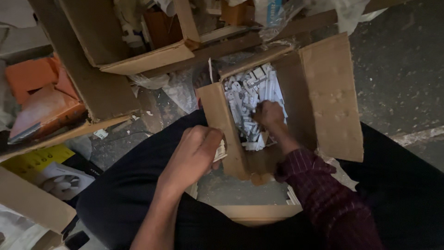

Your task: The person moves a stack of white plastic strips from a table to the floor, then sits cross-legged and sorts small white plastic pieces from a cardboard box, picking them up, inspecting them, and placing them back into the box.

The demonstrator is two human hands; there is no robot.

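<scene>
Looking down, head view: one open box (323, 92) between the knees, flaps spread.
Around: second box (106, 41) at 11 o'clock; orange pieces (41, 97) at 9; printed carton (46, 171) at 8; plastic wrap (180, 90) at 12.
Box contents: heap of white parts (252, 99), too many to count.
Right hand (269, 115): inside the box, fingers curled on the parts.
Left hand (196, 150): fisted on a small white part (221, 151), at the box's 9 o'clock wall.

Dim light, dusty grey concrete floor (402, 78), open cardboard boxes (106, 55) crowded around, crumpled plastic sheeting (182, 90), orange packaging (37, 92)
</scene>
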